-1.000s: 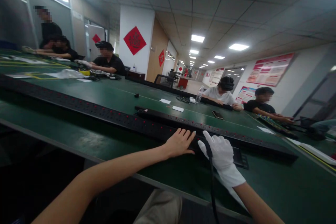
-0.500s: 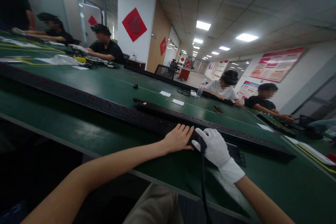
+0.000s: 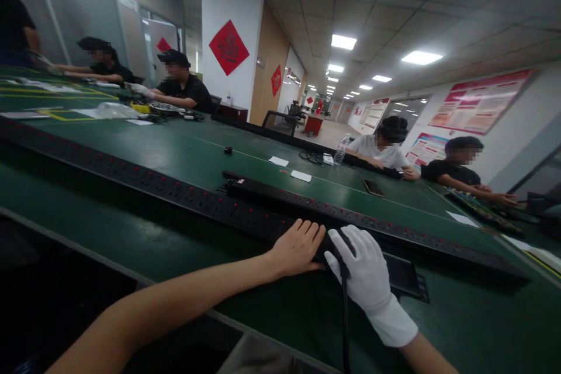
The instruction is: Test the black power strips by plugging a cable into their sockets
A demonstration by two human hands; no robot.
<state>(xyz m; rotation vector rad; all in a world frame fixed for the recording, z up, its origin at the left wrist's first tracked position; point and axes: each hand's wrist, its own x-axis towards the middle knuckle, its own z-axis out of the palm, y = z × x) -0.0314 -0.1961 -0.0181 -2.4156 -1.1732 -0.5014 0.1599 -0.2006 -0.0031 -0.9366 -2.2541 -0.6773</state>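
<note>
left fingers (image 3: 309, 230) half-bent over power strip (image 3: 153, 183), grip unclear; gloved right fingers (image 3: 340, 243) clasp plug (image 3: 344, 270).

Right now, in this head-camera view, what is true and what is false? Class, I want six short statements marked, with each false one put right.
1. The right hand wears a white glove. True.
2. The left hand is gloved too. False: it is bare.
3. The left hand rests on the nearer black power strip. True.
4. The black cable runs down from the left hand. False: it runs down from the right hand.
5. A smartphone lies on the green table, beyond the farther black power strip. True.
6. The clear plastic bottle lies on its side. False: it stands upright.
</note>
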